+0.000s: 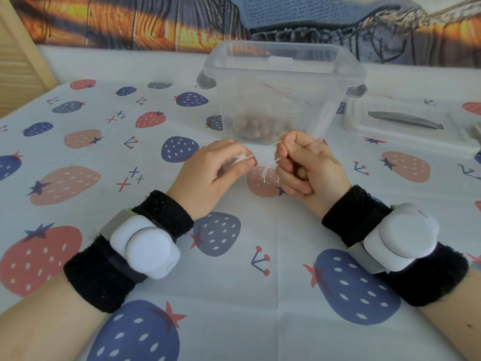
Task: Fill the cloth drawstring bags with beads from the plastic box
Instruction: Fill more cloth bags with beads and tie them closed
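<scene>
Two hands work above a table covered by a strawberry-print tablecloth (pixel 78 183), just in front of one clear plastic box (pixel 281 92) standing near the table's far edge. The left hand (pixel 208 175) has its fingers curled around one small white cloth drawstring bag (pixel 240 158), pinching its gathered mouth between thumb and fingertips; most of the bag is hidden inside the hand. The right hand (pixel 309 168) is closed in a fist, pinching the white drawstring (pixel 270 166), whose loose ends hang between the two hands, and one tan wooden bead (pixel 301 173) shows tucked inside its curled fingers. A shallow layer of brown beads (pixel 256 127) lies on the bottom of the box, too many and too blurred through the wall to count. The box has two grey latches, one at each side, and its single lid (pixel 406 123) lies flat toward the table's right edge, just beside the box. Each wrist carries one white sensor unit (pixel 145 246) strapped over black wristbands (pixel 166 212). Behind the table's far edge hangs a printed backdrop (pixel 130 19).
</scene>
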